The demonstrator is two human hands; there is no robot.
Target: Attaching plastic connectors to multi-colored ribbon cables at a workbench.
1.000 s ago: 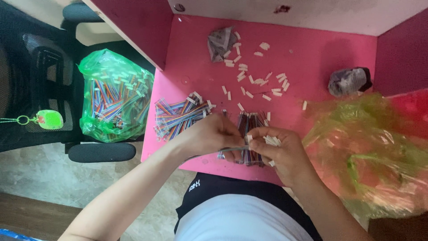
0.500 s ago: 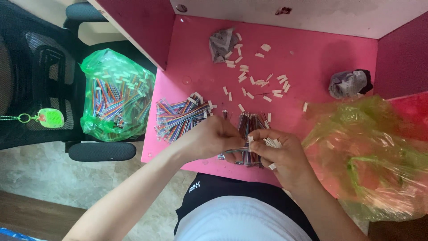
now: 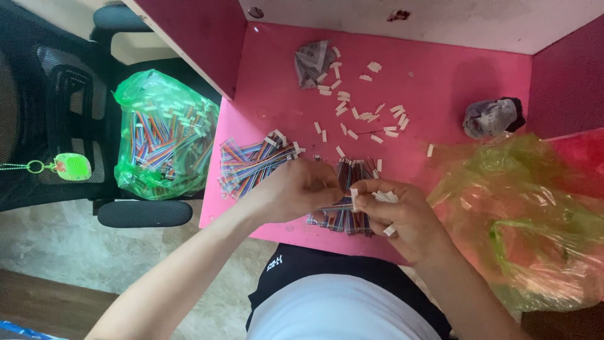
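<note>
Two hands meet over the near edge of the pink table [image 3: 428, 82], the only view being the head camera looking straight down. The left hand [image 3: 299, 189] and the right hand [image 3: 402, 217] are both closed around a thin strip of coloured wires [image 3: 336, 206] that spans the small gap between them; the right hand also keeps several small white tabs [image 3: 385, 196] tucked in its fingers. Just beyond the hands on the table lies a dark bundle of wires [image 3: 352, 173], and to the left of it a fanned pile of rainbow wires [image 3: 251, 162]. Farther back on the table, loose white tabs [image 3: 352, 113] are scattered, with a crumpled grey wrapper [image 3: 311, 62] behind them and a second crumpled wad [image 3: 491, 118] to the right. Right of the table's hands lies a crinkled translucent green bag [image 3: 522, 214]. Left of the table, a tied green bag [image 3: 165, 135] full of coloured wires rests on a black chair [image 3: 56, 101], from which a green keychain [image 3: 72, 167] hangs, above a pale stone floor [image 3: 50, 245].
</note>
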